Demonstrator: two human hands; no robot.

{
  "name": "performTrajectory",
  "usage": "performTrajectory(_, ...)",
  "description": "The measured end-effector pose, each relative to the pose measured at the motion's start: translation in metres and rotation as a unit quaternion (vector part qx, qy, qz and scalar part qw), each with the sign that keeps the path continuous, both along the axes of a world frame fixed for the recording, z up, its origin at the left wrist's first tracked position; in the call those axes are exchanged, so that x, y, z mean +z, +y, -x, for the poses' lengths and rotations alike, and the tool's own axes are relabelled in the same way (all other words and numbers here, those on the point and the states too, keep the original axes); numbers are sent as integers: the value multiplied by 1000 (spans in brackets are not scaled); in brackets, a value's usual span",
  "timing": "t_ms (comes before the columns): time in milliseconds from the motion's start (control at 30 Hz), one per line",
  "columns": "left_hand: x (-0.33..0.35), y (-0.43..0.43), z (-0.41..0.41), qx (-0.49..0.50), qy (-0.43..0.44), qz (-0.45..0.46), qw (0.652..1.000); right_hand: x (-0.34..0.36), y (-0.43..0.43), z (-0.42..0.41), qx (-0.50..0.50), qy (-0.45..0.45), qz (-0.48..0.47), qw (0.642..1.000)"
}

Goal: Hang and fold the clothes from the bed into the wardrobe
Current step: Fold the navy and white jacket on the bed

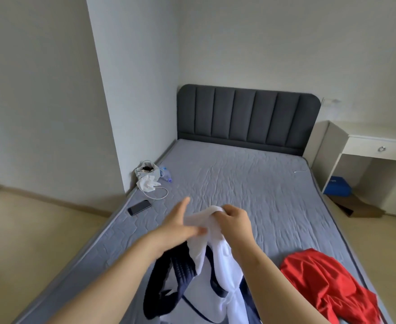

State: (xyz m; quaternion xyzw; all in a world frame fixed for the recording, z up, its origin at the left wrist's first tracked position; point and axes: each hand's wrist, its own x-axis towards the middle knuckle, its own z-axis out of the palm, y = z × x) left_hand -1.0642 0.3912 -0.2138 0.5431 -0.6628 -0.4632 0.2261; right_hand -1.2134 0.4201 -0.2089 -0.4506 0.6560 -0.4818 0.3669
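I hold a white garment with navy trim [218, 265] up over the near end of the grey bed [239, 178]. My right hand [235, 222] grips its top edge with curled fingers. My left hand [180, 226] touches the same edge from the left; thumb and forefinger are stretched out, and the other fingers meet the cloth, blurred. The garment's navy parts hang down toward the mattress. A crumpled red garment [328, 284] lies on the bed at the near right. No wardrobe is in view.
A black phone [139, 207], a white cable [159, 194], a white bag [146, 175] and a plastic bottle [165, 174] lie along the bed's left edge. A dark padded headboard [248, 118] stands at the far end. A white desk [379, 148] is at the right.
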Motion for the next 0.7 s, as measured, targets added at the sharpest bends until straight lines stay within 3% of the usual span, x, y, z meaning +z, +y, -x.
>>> performTrajectory(100, -13, 11, 20, -86, -6, -28, 996, -2, 4, 5, 35, 4, -10, 999)
performTrajectory(267, -20, 11, 35, 41, -121, 57, 990, -9, 14, 13, 47, -35, 0, 998)
performTrajectory(467, -12, 16, 37, 119, 44, 0, 992, -25, 21, 19, 49, -56, -16, 997)
performTrajectory(700, 14, 18, 32, 200, 233, -36, 951, -52, 33, 18, 72, -66, -57, 994)
